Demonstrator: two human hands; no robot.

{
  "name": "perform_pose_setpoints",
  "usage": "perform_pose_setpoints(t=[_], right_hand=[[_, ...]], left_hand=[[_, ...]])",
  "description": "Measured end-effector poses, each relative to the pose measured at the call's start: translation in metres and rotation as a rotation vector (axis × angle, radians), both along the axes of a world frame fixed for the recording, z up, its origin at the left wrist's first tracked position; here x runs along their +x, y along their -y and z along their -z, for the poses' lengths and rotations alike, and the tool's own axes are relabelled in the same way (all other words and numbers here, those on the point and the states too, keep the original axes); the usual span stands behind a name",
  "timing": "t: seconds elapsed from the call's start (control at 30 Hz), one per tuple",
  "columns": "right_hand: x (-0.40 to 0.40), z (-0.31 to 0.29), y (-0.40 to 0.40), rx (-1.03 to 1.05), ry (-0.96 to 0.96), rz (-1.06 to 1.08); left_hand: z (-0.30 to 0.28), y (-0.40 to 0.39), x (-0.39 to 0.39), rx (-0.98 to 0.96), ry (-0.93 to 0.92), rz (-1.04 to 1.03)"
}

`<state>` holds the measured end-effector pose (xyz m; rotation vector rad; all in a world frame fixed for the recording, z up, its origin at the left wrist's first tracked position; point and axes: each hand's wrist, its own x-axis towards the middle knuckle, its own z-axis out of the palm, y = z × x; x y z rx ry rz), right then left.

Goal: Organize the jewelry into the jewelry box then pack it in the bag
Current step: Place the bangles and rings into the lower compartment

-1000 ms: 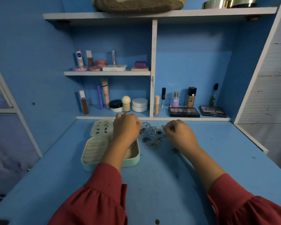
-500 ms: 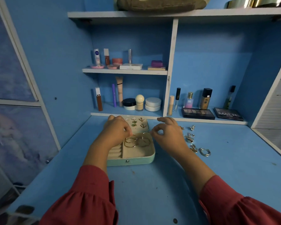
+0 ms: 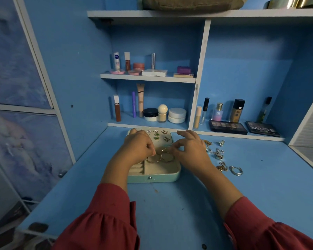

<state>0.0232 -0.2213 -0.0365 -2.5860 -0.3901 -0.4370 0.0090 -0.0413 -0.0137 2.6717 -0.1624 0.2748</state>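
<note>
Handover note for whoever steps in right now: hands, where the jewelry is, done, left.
Left hand: over the open jewelry box, fingers curled, pinching the gold hoops.
Right hand: thumb and forefinger pinching the same hoops from the other side.
Done: hoops lie in the box's large tray compartment; small earrings sit on the lid's inner panel.
Left: loose pieces and the silver ring lie on the desk right of the box. Box not closed. A bag-like thing lies on the top shelf; packing not begun.
</note>
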Motion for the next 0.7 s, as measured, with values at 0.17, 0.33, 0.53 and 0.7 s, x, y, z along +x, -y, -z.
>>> perform_pose_setpoints(t=[0.17,0.33,0.53,0.7], right_hand=[[-0.0028,-0.0012,0.0001,-0.022,-0.02,-0.013],[-0.0035,-0.0011,0.0006,-0.037,-0.036,-0.024],[-0.0046,0.0008,0.0015,-0.073,-0.051,-0.037],[-0.0057,0.0002,0.0016,-0.088,-0.039,-0.039]], left_hand=[[-0.001,-0.0001,-0.0022,0.026,-0.017,0.018],[-0.0014,-0.0007,-0.0031,0.045,-0.019,0.026],[-0.0034,0.0001,-0.0033,0.03,-0.039,0.002],[-0.0038,0.0002,-0.0035,0.025,-0.025,-0.004]])
